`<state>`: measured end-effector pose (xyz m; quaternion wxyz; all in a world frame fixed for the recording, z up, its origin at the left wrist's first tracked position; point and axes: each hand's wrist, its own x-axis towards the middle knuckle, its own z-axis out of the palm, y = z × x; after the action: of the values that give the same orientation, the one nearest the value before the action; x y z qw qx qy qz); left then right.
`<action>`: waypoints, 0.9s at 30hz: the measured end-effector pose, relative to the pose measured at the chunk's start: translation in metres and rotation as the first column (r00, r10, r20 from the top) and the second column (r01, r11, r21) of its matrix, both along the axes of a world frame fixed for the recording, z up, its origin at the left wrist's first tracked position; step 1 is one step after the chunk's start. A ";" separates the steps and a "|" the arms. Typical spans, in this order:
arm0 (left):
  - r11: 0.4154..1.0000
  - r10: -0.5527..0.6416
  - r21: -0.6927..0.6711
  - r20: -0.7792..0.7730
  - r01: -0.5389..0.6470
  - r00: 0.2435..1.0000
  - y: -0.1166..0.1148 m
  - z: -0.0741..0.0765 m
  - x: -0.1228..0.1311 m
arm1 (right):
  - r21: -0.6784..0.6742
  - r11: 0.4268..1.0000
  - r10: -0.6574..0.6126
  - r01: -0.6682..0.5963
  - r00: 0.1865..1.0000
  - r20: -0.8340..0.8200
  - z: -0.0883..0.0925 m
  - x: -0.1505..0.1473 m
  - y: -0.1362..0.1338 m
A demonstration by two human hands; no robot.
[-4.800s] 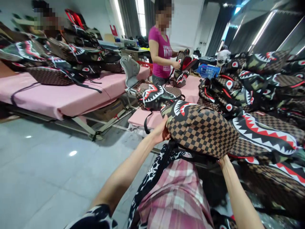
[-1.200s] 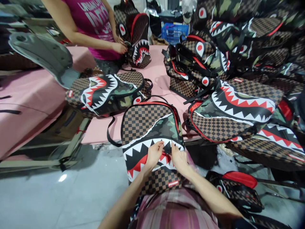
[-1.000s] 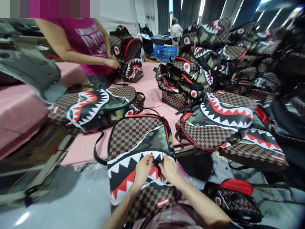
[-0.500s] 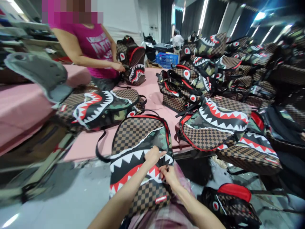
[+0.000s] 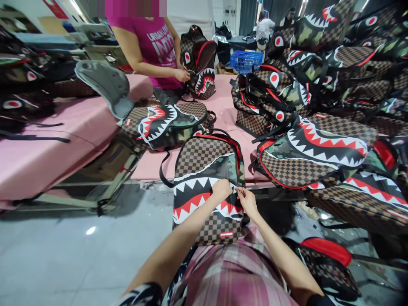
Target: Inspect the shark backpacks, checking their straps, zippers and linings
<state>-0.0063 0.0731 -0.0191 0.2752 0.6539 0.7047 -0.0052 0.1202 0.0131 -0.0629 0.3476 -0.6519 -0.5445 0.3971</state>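
Observation:
A checkered backpack (image 5: 205,153) with a printed shark mouth and a camouflage patch leans upright against the pink table's edge, its front toward me. My left hand (image 5: 222,191) rests closed on the shark-mouth print, fingertips turned away and hidden. Close by on the right, my right hand (image 5: 247,201) pinches something small and dark at the bag's side edge; I cannot make out what it is. The top opening of the backpack shows red lining. A black strap (image 5: 165,170) loops out on its left.
Similar backpacks lie on the pink table (image 5: 143,168): one at left (image 5: 168,123), another at right (image 5: 331,148), with a big pile behind. Across the table a person (image 5: 149,46) handles a backpack (image 5: 199,63). A blue crate (image 5: 246,62) stands farther back. Another bag (image 5: 328,263) sits low at right.
The view has shifted, so the scene sits farther left and lower before, farther right now. My right hand has moved up along the bag's side edge, level with my left hand.

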 end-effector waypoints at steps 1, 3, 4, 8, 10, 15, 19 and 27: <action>1.000 -0.011 -0.002 0.011 0.011 1.000 -0.001 0.003 -0.002 | 0.005 1.000 0.017 -0.017 1.000 0.013 0.002 -0.001 0.000; 0.999 -0.034 -0.008 0.034 0.034 0.999 -0.004 0.010 -0.008 | 0.010 0.998 0.059 -0.059 0.998 0.025 0.007 -0.001 0.000; 0.999 -0.046 -0.003 0.049 0.046 0.998 -0.006 0.013 -0.012 | 0.016 0.996 0.087 -0.087 0.996 0.037 0.009 -0.002 0.000; 0.996 -0.066 0.058 0.097 0.060 0.993 -0.020 0.022 -0.024 | 0.062 0.967 0.223 -0.249 0.935 0.275 0.016 -0.005 0.000; 0.996 -0.063 0.066 0.124 0.055 0.990 -0.025 0.022 -0.027 | 0.073 0.949 0.260 -0.306 0.893 0.366 0.017 -0.007 0.000; 0.997 -0.070 0.038 0.149 0.065 0.986 -0.022 0.015 -0.026 | 0.107 0.954 0.232 -0.282 0.913 0.334 0.008 -0.012 -0.009; 0.995 -0.068 0.071 0.047 0.065 0.997 -0.012 0.018 -0.017 | 0.188 0.944 0.208 -0.271 0.931 0.299 -0.001 -0.012 -0.014; 0.977 -0.212 0.005 -0.125 0.214 0.969 -0.005 0.033 -0.018 | 0.324 0.813 0.353 -0.484 0.852 0.387 -0.004 -0.007 -0.038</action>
<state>-0.0239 0.0685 0.0144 0.2229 0.7266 0.6463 -0.0687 0.1132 -0.0249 -0.0667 0.2896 -0.4801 -0.7941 0.2345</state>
